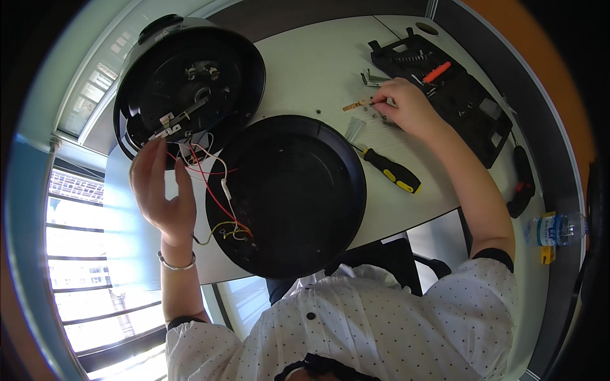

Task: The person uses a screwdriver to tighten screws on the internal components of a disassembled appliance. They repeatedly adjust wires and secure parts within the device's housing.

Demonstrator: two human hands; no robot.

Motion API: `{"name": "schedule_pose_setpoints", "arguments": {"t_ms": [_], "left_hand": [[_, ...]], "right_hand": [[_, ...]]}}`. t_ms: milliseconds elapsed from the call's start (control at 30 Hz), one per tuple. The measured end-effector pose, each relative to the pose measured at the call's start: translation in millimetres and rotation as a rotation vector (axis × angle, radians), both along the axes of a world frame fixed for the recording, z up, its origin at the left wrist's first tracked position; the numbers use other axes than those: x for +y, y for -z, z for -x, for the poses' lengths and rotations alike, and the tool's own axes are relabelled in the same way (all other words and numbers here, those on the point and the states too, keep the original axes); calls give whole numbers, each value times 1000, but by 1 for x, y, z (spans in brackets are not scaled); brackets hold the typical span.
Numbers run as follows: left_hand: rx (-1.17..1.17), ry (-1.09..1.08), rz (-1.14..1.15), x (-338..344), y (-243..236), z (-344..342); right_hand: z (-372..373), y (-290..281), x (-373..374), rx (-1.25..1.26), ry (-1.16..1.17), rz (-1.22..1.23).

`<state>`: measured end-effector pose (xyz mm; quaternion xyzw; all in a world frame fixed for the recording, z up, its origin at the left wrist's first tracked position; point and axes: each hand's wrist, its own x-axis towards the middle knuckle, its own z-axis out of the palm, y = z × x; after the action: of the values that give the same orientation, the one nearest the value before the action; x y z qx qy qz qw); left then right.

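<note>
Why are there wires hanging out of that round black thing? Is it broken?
It is opened up. The black bottom cover lies apart from the round appliance, with red, white and yellow wires strung loose between them. The left hand is by the wires. Whether anything is broken cannot be told.

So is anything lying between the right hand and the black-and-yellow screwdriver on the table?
Nothing visible does. The right hand rests on small parts near the tool case, and the screwdriver lies on bare table just below it. A small metal piece sits by the screwdriver's tip, off the straight path to the handle.
</note>
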<state>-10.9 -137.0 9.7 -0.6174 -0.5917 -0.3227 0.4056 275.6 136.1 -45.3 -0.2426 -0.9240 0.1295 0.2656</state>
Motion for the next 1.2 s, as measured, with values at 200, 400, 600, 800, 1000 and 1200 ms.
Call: {"name": "schedule_pose_setpoints", "arguments": {"t_ms": [200, 400, 600, 800, 1000, 1200], "left_hand": [[-256, 246, 172, 19, -9, -22], [-392, 435, 353, 44, -23, -48], [-551, 529, 424, 54, -22, -65], [-541, 590, 466, 47, -21, -59], [-544, 531, 389, 35, -14, -49], [-371, 373, 255, 36, -10, -20]], "right_hand": [[-5, -24, -6, 209, 97, 731], [11, -39, -44, 394, -153, 1361], [39, -52, -81, 353, -359, 1570], [60, -57, -100, 290, -396, 1551], [77, -59, -114, 298, -340, 1454], [114, -58, -117, 403, -311, 1126]]}}
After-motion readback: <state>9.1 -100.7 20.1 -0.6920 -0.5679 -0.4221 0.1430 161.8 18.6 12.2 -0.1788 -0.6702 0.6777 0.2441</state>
